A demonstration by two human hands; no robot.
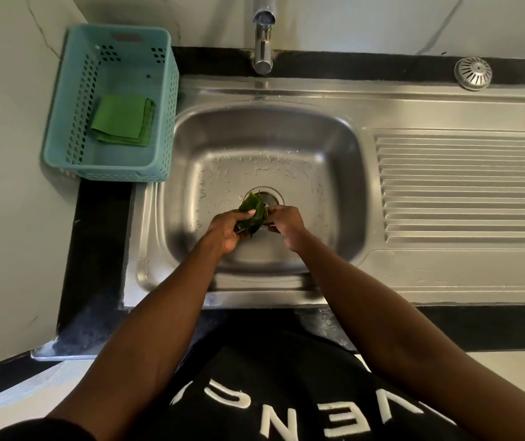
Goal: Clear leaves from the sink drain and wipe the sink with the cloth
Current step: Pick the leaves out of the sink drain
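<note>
A bunch of dark green leaves [252,211] is held just over the round metal drain [267,198] in the bottom of the steel sink [340,186]. My left hand [227,229] is closed around the leaves, thumb pressed on top. My right hand [286,226] sits close beside them on the right, fingers curled at the edge of the bunch; whether it grips a leaf is hidden. Water drops lie on the sink floor. The folded green cloth [122,120] lies inside a teal plastic basket [162,100] on the counter left of the sink.
A chrome tap [262,43] stands at the back, over the basin's middle. A ribbed draining board [465,186] fills the right side, with a round metal strainer cap [472,73] behind it. Black counter edges the sink; white marbled wall stands on the left.
</note>
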